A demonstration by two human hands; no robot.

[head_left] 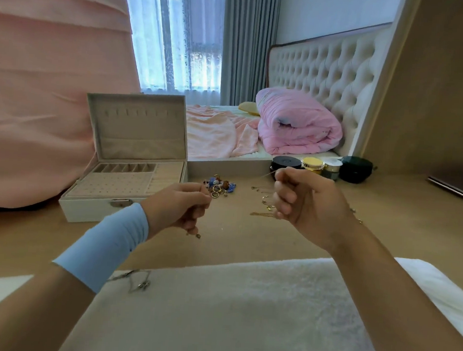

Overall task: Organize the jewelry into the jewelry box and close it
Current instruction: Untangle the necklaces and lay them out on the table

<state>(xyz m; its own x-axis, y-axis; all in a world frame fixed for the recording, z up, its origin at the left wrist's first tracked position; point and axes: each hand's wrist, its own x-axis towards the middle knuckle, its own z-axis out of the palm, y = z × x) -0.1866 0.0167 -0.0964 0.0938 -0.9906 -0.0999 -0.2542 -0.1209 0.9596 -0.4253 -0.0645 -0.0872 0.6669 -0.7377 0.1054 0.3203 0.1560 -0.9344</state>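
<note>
left hand (178,207): raised, fingers (187,223) curled, pinching chain (267,175); right hand (305,205): same

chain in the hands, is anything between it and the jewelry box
Nothing visible does. The left hand and right hand pinch the chain; the jewelry box sits open just left of them, lid upright.

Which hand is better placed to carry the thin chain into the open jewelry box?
Left, probably: the left hand is nearest the jewelry box, with a pendant hanging under it; the right hand holds the chain farther off.
</note>
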